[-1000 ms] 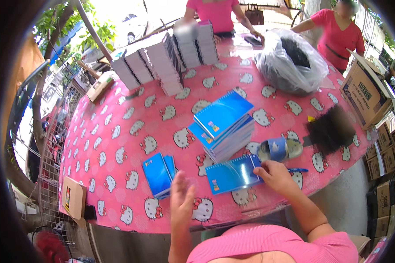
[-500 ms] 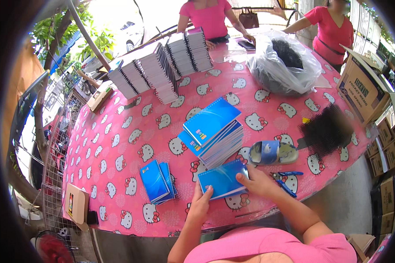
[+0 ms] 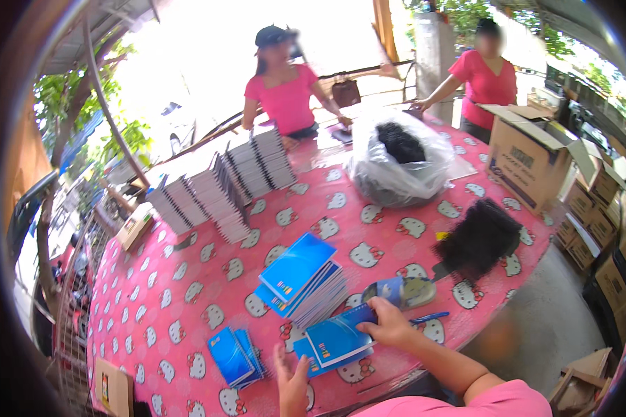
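Note:
My right hand grips the upper right corner of a blue-covered spiral notebook, its thumb over the cover. Another blue notebook lies partly under it, offset toward me. Just left of these, my left hand is open, its fingers apart and holding nothing. Behind them rises an uneven stack of blue notebooks, the top ones turned askew. A smaller pile of blue notebooks lies to the left. Beyond my right hand are a blue patterned slide sandal and a blue-handled tool, partly hidden.
Tall stacks of spiral-bound notebooks stand at the far left. A plastic bag of black material and a black bristly heap occupy the right side. Cardboard boxes line the right edge. Two people in pink stand across the table.
My view has tilted upward, showing more of the people opposite. My left hand has come off the notebook and opened. My right hand still grips it, now at its upper right corner.

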The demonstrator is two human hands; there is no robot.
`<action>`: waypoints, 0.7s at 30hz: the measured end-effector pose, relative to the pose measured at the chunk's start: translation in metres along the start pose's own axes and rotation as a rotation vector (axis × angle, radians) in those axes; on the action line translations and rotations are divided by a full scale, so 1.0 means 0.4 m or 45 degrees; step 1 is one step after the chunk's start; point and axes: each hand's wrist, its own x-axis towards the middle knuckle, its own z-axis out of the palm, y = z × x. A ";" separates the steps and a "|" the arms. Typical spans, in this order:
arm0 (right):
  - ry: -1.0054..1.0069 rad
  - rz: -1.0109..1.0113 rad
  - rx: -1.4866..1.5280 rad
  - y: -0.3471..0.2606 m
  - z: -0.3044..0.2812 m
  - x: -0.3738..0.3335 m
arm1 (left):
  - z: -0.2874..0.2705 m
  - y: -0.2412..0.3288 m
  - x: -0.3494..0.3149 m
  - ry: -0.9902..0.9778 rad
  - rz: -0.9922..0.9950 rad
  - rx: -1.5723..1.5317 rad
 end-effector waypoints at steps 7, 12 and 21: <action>-0.207 -0.138 0.409 -0.078 0.016 -0.047 | 0.115 0.092 -0.054 -0.317 0.737 1.004; -0.122 -0.296 0.566 -0.050 0.051 -0.044 | 0.112 0.080 -0.044 -0.237 0.639 0.701; -0.195 -0.306 0.508 -0.020 0.086 -0.044 | 0.086 0.071 -0.051 -0.222 0.625 0.920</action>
